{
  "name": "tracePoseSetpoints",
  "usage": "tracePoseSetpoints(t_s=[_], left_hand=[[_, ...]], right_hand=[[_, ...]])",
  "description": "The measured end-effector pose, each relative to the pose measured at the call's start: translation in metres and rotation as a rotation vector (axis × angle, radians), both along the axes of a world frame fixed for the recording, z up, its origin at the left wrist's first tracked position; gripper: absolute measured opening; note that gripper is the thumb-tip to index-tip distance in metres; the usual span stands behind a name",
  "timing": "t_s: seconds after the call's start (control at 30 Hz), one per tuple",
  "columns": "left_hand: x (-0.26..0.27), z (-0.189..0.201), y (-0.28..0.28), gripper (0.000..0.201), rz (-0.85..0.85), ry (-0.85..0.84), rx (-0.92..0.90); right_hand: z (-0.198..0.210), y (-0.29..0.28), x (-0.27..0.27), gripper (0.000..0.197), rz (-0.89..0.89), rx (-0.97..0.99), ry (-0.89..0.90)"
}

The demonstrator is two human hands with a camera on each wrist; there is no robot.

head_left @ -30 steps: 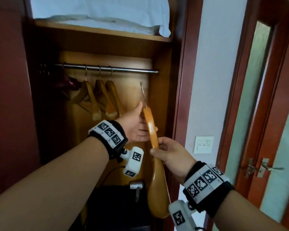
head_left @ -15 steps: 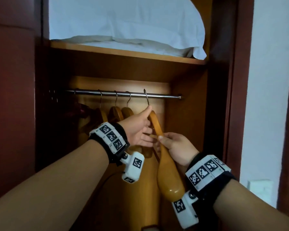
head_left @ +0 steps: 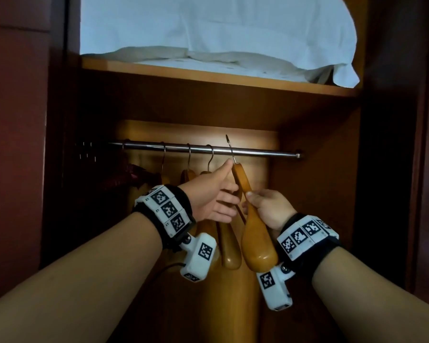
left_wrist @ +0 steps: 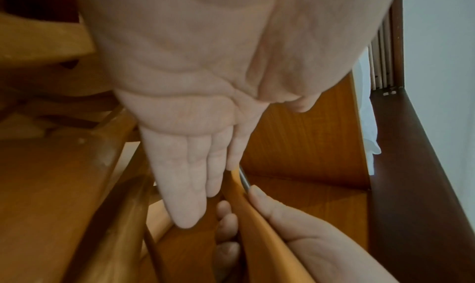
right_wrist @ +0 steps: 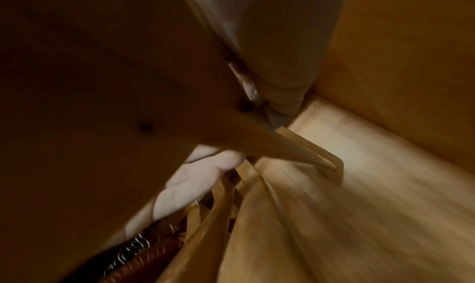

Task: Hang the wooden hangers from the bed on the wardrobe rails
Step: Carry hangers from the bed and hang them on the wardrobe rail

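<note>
A wooden hanger is held up edge-on at the metal wardrobe rail. Its wire hook crosses the rail with the tip above it; whether it sits over the rail is unclear. My right hand grips the hanger's arm between thumb and fingers, as the left wrist view shows at the hanger. My left hand lies with straight fingers against the hanger's left side, thumb up by the hook's base. Three wooden hangers hang on the rail just left.
A shelf above the rail carries a white pillow. A dark red garment hangs at the rail's left end. The wardrobe's dark door stands left, its side wall right. The rail's right stretch is bare.
Both hands have lifted the hanger from below the rail up to it, and the hook now crosses the rail. My view has moved closer and up into the wardrobe.
</note>
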State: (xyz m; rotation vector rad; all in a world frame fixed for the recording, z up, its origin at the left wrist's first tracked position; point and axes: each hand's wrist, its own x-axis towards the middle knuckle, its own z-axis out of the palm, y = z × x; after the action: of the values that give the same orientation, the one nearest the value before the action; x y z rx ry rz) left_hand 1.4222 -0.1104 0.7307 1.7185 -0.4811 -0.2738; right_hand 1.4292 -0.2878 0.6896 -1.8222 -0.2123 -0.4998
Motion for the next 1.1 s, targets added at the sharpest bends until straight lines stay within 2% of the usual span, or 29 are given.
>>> tracePoseSetpoints(t_s=[0.23,0.57,0.73,0.9,1.03,1.1], left_hand=[[0.018,0.004,0.003,0.091,0.037,0.002,0.024],[0.024,-0.001,-0.005,0.09,0.037,-0.006,0.052],[0.016,-0.005,-0.006,0.095,0.031,0.006,0.12],[0.01,-0.01,-0.001,0.097,0.046,0.018,0.159],[0.003,-0.01,0.0,0.094,0.064,0.007,0.162],[-0.001,-0.012,0.0,0.093,0.07,0.003,0.166]], right_hand=[[0.0,0.003,0.042,0.031,0.037,0.051,-0.009],[-0.014,0.008,0.049,0.025,0.088,0.163,-0.034],[-0.027,0.017,0.05,0.02,0.073,0.133,-0.034],[-0.04,0.025,0.054,0.035,0.056,0.13,0.001],[-0.041,0.025,0.054,0.028,0.066,0.08,0.016],[-0.041,0.025,0.054,0.033,0.094,0.048,0.035]])
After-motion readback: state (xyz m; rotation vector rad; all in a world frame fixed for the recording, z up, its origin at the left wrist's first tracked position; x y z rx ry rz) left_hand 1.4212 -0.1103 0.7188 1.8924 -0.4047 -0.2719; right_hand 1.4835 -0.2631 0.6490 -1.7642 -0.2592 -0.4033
